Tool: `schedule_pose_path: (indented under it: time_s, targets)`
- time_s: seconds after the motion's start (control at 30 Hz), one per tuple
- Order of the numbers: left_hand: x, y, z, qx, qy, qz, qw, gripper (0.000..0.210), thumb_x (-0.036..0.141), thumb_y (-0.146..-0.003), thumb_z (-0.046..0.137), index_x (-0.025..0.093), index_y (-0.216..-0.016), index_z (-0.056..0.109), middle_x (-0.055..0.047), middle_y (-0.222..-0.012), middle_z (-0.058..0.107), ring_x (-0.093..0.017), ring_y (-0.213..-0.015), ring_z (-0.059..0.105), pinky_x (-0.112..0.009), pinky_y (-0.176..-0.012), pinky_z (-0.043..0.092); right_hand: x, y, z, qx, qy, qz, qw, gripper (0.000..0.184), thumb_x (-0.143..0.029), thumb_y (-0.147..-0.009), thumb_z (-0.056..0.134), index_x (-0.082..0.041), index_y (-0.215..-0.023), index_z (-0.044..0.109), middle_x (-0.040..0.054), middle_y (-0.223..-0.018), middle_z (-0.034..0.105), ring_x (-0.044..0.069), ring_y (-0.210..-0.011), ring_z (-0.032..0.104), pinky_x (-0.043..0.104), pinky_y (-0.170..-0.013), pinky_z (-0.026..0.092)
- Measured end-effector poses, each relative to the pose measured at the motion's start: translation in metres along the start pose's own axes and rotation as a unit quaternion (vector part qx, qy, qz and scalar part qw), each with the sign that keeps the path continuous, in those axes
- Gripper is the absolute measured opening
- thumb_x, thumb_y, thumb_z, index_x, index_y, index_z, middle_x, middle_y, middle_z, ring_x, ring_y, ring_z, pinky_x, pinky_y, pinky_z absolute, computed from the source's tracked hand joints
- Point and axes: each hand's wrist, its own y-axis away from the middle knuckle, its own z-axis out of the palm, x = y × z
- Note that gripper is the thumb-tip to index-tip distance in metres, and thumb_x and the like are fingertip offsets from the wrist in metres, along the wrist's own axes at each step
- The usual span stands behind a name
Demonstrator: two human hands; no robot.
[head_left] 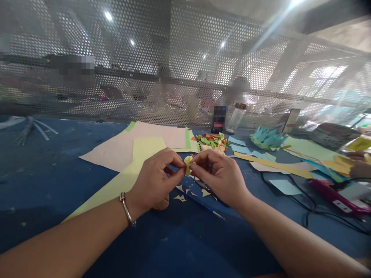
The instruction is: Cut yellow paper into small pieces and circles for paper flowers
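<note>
A small yellow paper piece [188, 165], curled at its top, is pinched between both hands above the blue table. My left hand [158, 175], with a silver bracelet at the wrist, grips its left side with thumb and forefinger. From the right, my right hand [223, 175] pinches the same piece between thumb and fingertips. Below the hands lie paper scraps [180, 197] and a blue pen-like stick [199, 202]. Part of a dark tool, its kind unclear, shows beneath my right hand. Just behind sits a pile of small orange, green and peach paper pieces [213, 142].
Large pink [110, 150] and pale yellow [116, 187] sheets spread leftward. On the right are blue paper pieces [285, 187], a folded blue-green paper form [268, 138], a magenta power strip [333, 197] with black cables, and another person's hand [361, 166]. A bottle [236, 119] stands before the perforated screen.
</note>
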Motion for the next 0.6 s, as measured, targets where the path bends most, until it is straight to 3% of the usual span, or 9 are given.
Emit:
schedule_pose_path:
  time_s: [0.6]
  targets:
    - [0.0003, 0.0, -0.0019, -0.007, -0.006, 0.003, 1.0, 0.006, 0.014, -0.082, 0.063, 0.018, -0.078, 0.063, -0.002, -0.084, 0.062, -0.014, -0.078, 0.062, -0.025, -0.066, 0.056, 0.0008, 0.0005, 0.0017, -0.009, 0.026, -0.021, 0.999, 0.002, -0.016, -0.081, 0.066, -0.017, -0.083, 0.066, -0.0033, -0.068, 0.063, 0.008, -0.059, 0.054, 0.02, -0.054, 0.043]
